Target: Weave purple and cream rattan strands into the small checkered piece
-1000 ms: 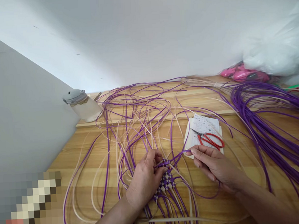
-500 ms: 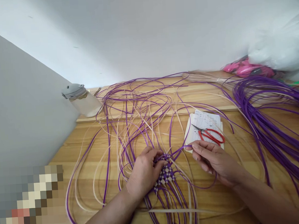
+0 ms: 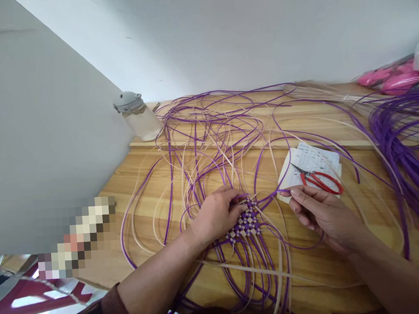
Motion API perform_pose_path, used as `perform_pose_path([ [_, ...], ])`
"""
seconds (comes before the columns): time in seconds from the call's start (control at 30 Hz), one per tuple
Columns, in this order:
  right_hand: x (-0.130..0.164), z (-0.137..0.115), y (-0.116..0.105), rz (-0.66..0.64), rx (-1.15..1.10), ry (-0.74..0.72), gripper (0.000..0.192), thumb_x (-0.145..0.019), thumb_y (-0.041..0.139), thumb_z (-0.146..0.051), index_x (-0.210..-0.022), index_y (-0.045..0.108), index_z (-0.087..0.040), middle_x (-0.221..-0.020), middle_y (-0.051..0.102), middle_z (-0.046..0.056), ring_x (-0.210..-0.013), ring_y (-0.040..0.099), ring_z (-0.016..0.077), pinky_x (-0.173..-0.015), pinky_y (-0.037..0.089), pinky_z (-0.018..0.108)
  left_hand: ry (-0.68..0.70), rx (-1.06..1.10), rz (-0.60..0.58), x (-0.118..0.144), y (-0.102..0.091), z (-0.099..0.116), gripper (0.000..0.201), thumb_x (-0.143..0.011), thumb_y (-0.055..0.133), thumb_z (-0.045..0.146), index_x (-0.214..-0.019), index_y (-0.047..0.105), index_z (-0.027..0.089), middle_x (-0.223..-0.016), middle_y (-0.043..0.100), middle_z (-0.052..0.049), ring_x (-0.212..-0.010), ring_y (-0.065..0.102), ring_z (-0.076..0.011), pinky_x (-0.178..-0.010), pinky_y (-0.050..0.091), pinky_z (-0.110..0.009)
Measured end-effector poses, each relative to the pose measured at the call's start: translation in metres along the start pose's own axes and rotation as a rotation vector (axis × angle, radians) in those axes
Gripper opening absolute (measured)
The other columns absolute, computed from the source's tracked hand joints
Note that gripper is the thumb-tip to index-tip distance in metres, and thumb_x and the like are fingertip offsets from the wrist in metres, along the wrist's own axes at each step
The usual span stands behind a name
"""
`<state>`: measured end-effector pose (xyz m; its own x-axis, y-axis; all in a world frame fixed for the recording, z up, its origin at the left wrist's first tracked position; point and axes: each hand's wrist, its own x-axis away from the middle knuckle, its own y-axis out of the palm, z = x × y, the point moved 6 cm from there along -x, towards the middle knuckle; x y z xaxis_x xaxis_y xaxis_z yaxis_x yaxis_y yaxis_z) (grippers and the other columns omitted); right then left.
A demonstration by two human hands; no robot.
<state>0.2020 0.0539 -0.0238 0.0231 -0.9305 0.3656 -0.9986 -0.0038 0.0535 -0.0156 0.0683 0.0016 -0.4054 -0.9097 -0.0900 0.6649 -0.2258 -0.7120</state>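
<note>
A small checkered woven piece [image 3: 249,222] in purple and pale strips lies on the wooden table, its long loose ends fanning out on all sides. My left hand [image 3: 217,214] grips its upper left edge, with thumb and fingers closed on the weave. To the right, my right hand [image 3: 317,212] pinches a purple strip [image 3: 281,191] between thumb and forefinger. That strip runs taut from the weave's upper right corner, and the lower fingers curl loosely. Just behind the right hand, red-handled scissors [image 3: 322,181] rest on sheets of written paper [image 3: 317,154].
A tilted clear jar with a grey lid [image 3: 141,121] stands at the back left. Tangled purple and pale strips [image 3: 225,123] spread across the table's raised back ledge. At right lies a thick purple bundle [image 3: 400,145], with pink items in plastic [image 3: 392,77] behind it.
My view has swung left and down, so everything sits further right and higher in the picture. Both hands keep nearly the same hold on the weave and the purple strip.
</note>
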Motion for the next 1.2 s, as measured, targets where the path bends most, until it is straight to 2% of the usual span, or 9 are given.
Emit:
perform_pose_path([
  [0.1, -0.001, 0.001, 0.0, -0.005, 0.013, -0.007, 0.048, -0.069, 0.075, -0.059, -0.09, 0.064, -0.017, -0.064, 0.05, -0.003, -0.043, 0.041, 0.0048, -0.038, 0.024, 0.017, 0.007, -0.021, -0.039, 0.0, -0.002, 0.002, 0.021, -0.088, 0.06, 0.025, -0.107, 0.068, 0.022, -0.099, 0.068, -0.003, -0.093, 0.064, -0.0177, -0.088, 0.049, -0.029],
  [0.3, -0.002, 0.004, -0.001, -0.018, 0.014, -0.024, 0.044, -0.072, 0.074, -0.057, -0.087, 0.063, -0.017, -0.064, 0.051, -0.003, -0.043, 0.042, 0.0046, -0.038, 0.025, 0.017, 0.046, -0.069, -0.19, 0.003, -0.01, 0.006, 0.037, -0.084, 0.063, 0.025, -0.12, 0.065, 0.026, -0.11, 0.066, -0.004, -0.104, 0.062, -0.0216, -0.097, 0.047, -0.035],
  [0.57, -0.002, 0.003, 0.0, -0.014, 0.018, -0.026, 0.047, -0.07, 0.075, -0.058, -0.089, 0.064, -0.016, -0.063, 0.051, -0.003, -0.043, 0.042, 0.0051, -0.039, 0.026, 0.017, 0.108, -0.02, -0.435, 0.009, -0.016, 0.005, 0.091, -0.062, 0.084, 0.03, -0.143, 0.044, 0.027, -0.128, 0.054, -0.007, -0.118, 0.053, -0.0261, -0.104, 0.043, -0.038],
  [0.73, -0.002, 0.002, 0.003, -0.023, 0.018, -0.036, 0.043, -0.073, 0.073, -0.055, -0.088, 0.062, -0.016, -0.064, 0.051, -0.003, -0.044, 0.043, 0.0049, -0.039, 0.027, 0.016, 0.075, -0.047, -0.426, 0.012, -0.014, 0.002, 0.101, -0.053, 0.088, 0.028, -0.144, 0.042, 0.031, -0.133, 0.05, -0.007, -0.121, 0.052, -0.0283, -0.104, 0.043, -0.038],
  [0.87, 0.002, 0.0, 0.007, -0.004, 0.059, -0.055, 0.045, -0.075, 0.068, -0.058, -0.087, 0.062, -0.016, -0.062, 0.051, -0.003, -0.042, 0.043, 0.0054, -0.036, 0.028, 0.016, 0.05, -0.019, -0.374, 0.017, -0.011, 0.0, 0.1, -0.054, 0.085, 0.022, -0.143, 0.042, 0.035, -0.137, 0.049, -0.006, -0.125, 0.05, -0.0294, -0.105, 0.041, -0.04],
  [0.97, -0.001, 0.0, 0.008, -0.017, 0.096, -0.105, 0.048, -0.077, 0.061, -0.063, -0.086, 0.06, -0.016, -0.062, 0.052, -0.004, -0.04, 0.043, 0.0053, -0.034, 0.028, 0.016, -0.003, 0.014, -0.367, 0.013, -0.009, -0.007, 0.096, -0.054, 0.085, 0.025, -0.141, 0.045, 0.036, -0.144, 0.045, -0.006, -0.13, 0.045, -0.0321, -0.109, 0.037, -0.042],
  [1.1, -0.011, -0.004, 0.006, -0.007, 0.231, -0.224, 0.047, -0.084, 0.048, -0.063, -0.082, 0.054, -0.017, -0.065, 0.052, -0.004, -0.04, 0.044, 0.0055, -0.034, 0.03, 0.017, 0.039, 0.097, -0.344, 0.001, -0.01, -0.001, 0.049, -0.081, 0.063, 0.028, -0.129, 0.059, 0.032, -0.121, 0.062, -0.003, -0.114, 0.057, -0.0232, -0.102, 0.041, -0.034],
  [1.13, -0.01, -0.005, 0.006, -0.003, 0.275, -0.244, 0.045, -0.086, 0.046, -0.061, -0.081, 0.053, -0.017, -0.066, 0.052, -0.003, -0.04, 0.046, 0.0062, -0.035, 0.031, 0.018, 0.045, 0.104, -0.343, 0.0, -0.01, 0.001, 0.042, -0.084, 0.058, 0.027, -0.126, 0.062, 0.031, -0.117, 0.065, -0.003, -0.111, 0.059, -0.022, -0.1, 0.043, -0.033],
  [1.2, -0.005, -0.009, 0.008, -0.003, 0.338, -0.266, 0.041, -0.089, 0.044, -0.055, -0.078, 0.053, -0.017, -0.066, 0.054, -0.002, -0.043, 0.05, 0.0083, -0.038, 0.034, 0.019, 0.035, 0.096, -0.338, -0.001, -0.008, 0.003, 0.04, -0.082, 0.059, 0.029, -0.121, 0.065, 0.028, -0.116, 0.066, -0.003, -0.11, 0.059, -0.0228, -0.099, 0.044, -0.032],
])
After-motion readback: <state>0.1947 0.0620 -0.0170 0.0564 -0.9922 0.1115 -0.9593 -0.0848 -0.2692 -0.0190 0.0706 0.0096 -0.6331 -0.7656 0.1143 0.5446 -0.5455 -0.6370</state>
